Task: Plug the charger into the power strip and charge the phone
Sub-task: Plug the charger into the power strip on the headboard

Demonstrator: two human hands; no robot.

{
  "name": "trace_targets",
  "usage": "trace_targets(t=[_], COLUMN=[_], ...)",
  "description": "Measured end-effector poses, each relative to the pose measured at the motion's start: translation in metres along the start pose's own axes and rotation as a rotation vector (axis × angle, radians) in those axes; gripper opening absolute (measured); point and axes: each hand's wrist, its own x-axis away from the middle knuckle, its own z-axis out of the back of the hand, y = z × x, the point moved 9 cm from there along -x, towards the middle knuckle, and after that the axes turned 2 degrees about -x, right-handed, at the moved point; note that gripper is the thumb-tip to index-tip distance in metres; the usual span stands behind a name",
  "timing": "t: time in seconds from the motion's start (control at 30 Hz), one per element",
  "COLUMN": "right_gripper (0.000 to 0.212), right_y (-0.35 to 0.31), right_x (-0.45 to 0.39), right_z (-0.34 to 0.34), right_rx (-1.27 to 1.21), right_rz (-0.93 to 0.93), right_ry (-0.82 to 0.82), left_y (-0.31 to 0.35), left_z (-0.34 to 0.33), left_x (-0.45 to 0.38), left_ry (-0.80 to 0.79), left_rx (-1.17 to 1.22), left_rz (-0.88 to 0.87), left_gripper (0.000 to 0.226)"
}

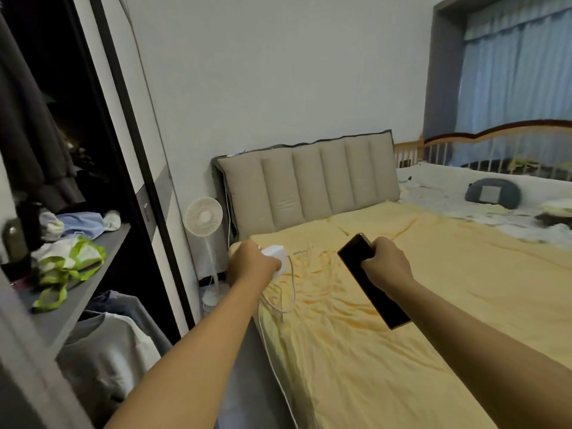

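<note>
Left hand [252, 263] clenched round white charger [274, 255], over bed [402, 305] corner. Cable [292, 292] loops on sheet, trails off bed edge. Right hand [385, 266] fingers wrapped round phone [370, 280], screen dark. Power strip not in view. Best find strip first, mind cable slack. Fan [203, 216] close at left; open room over mattress.

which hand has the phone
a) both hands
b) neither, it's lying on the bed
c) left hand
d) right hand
d: the right hand grips the dark phone above the yellow sheet, while the left hand holds the white charger.
</note>
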Motion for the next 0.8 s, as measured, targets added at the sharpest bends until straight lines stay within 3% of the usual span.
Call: trace_targets(t=[0.4,0.8], right_gripper=[0.014,0.011], right_y=[-0.036,-0.058], right_x=[-0.182,-0.283], right_z=[-0.026,-0.125], right_rx=[-0.047,-0.034], right_rz=[0.077,0.049], right_ry=[0.047,-0.023], left_y=[0.043,0.016], left_z=[-0.025,-0.066], left_x=[-0.178,-0.321], left_ry=[0.080,0.081], left_rx=[0.021,-0.001], left_rz=[-0.035,-0.036], left_gripper=[0.058,0.054])
